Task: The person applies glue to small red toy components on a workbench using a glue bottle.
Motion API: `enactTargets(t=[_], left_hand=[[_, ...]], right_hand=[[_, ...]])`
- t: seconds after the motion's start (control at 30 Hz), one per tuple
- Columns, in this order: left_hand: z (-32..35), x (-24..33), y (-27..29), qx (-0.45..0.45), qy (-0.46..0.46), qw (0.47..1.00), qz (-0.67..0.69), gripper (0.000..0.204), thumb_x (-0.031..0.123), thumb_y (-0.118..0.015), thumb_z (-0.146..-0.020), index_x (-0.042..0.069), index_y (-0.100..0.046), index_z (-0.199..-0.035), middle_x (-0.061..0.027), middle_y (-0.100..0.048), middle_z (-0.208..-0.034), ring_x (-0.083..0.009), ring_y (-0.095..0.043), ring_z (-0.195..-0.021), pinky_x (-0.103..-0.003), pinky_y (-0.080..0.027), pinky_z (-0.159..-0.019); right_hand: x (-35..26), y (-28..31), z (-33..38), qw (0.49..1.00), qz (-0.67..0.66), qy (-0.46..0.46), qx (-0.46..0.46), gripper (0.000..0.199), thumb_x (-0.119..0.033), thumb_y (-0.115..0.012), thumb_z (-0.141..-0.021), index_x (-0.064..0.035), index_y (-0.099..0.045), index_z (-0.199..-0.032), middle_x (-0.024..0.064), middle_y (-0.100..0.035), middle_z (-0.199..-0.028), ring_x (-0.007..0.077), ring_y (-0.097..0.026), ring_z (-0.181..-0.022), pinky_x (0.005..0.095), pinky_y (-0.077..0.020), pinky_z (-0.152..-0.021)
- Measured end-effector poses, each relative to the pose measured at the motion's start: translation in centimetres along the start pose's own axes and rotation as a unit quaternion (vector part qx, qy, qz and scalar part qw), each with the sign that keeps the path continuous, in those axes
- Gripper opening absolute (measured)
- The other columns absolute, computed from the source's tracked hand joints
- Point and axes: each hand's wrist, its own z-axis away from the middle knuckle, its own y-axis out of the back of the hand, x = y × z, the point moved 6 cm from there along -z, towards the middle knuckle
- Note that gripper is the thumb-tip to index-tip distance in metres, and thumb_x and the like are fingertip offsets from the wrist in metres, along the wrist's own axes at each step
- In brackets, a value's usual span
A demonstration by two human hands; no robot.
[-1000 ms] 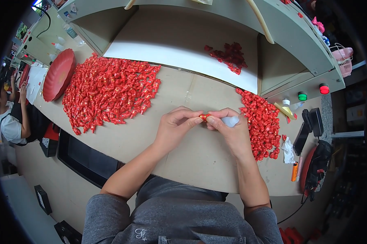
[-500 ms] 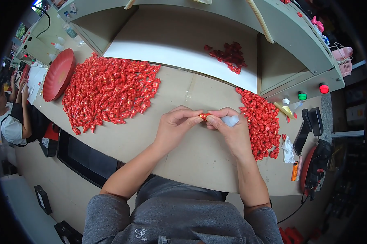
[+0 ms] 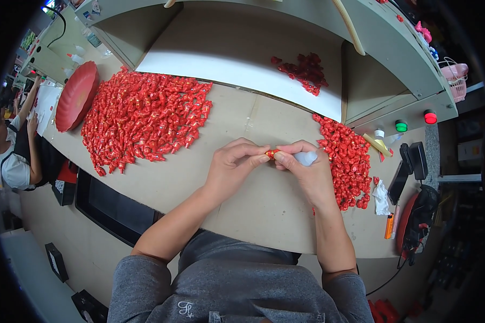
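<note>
Over the middle of the table, a small red figurine piece with gold marks [image 3: 272, 154] is pinched between both hands. My left hand [image 3: 237, 162] holds its left end between thumb and fingertips. At the other end, my right hand [image 3: 305, 169] grips it with thumb and forefinger; a small translucent white bottle [image 3: 306, 158] is also tucked in that hand. A wide pile of red figurine pieces [image 3: 145, 118] lies to the left of my hands. Close by my right hand is a second pile of smaller, rounder red pieces [image 3: 347, 169].
A grey open-fronted booth [image 3: 253, 54] spans the back, with red pieces [image 3: 307, 72] on its white floor. A red scalloped dish [image 3: 76, 97] stands far left. At right lie a crumpled tissue [image 3: 381, 197], an orange lighter [image 3: 388, 226] and a phone [image 3: 398, 183]. Another person [image 3: 22, 156] sits at far left.
My hands stay at nearly the same spot, both still pinching the red piece. At far left, the other person's arm has reached up and forward.
</note>
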Motion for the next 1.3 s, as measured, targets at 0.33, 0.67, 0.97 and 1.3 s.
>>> enactTargets(t=[0.33, 0.67, 0.97, 1.3], left_hand=[[-0.3, -0.1, 0.0, -0.004, 0.039, 0.998, 0.045, 0.013, 0.005, -0.067, -0.087, 0.001, -0.07, -0.1, -0.0032, -0.064, -0.092, -0.0089, -0.06, -0.081, -0.021, -0.048, -0.073], [-0.1, 4.9, 7.0, 0.113, -0.113, 0.909, -0.384, 0.014, 0.005, -0.068, -0.085, 0.0, -0.066, -0.098, -0.0112, -0.062, -0.086, -0.0231, -0.062, -0.077, -0.031, -0.05, -0.068], [-20.5, 3.5, -0.2, 0.039, -0.237, 0.89, -0.387, 0.019, 0.008, -0.062, -0.086, 0.004, -0.068, -0.104, -0.0167, -0.066, -0.1, -0.0359, -0.061, -0.092, -0.04, -0.049, -0.081], [-18.4, 1.0, 0.6, -0.007, -0.062, 0.99, -0.129, 0.023, 0.011, -0.061, -0.09, -0.002, -0.061, -0.109, -0.013, -0.063, -0.094, -0.0236, -0.063, -0.093, -0.033, -0.052, -0.083]], right_hand=[[0.1, -0.1, 0.1, 1.0, 0.005, -0.011, 0.01, 0.019, -0.012, -0.067, -0.089, 0.0021, -0.065, -0.102, 0.0051, -0.067, -0.086, 0.0094, -0.062, -0.075, 0.0222, -0.0513, -0.071], [-4.4, 7.1, 2.0, 0.982, 0.061, 0.024, 0.175, 0.032, -0.029, -0.062, -0.093, -0.003, -0.061, -0.112, 0.0034, -0.064, -0.088, 0.0061, -0.056, -0.07, 0.0208, -0.0434, -0.053], [-4.4, 7.7, 2.1, 0.971, 0.091, 0.142, 0.17, 0.022, -0.015, -0.072, -0.085, -0.0027, -0.057, -0.094, 0.0024, -0.061, -0.083, 0.0084, -0.057, -0.074, 0.0252, -0.0487, -0.067], [-5.4, 7.6, 3.9, 0.979, 0.047, 0.149, 0.135, 0.028, -0.014, -0.073, -0.085, -0.0011, -0.065, -0.109, 0.0021, -0.065, -0.094, 0.0089, -0.061, -0.086, 0.0232, -0.0485, -0.076]])
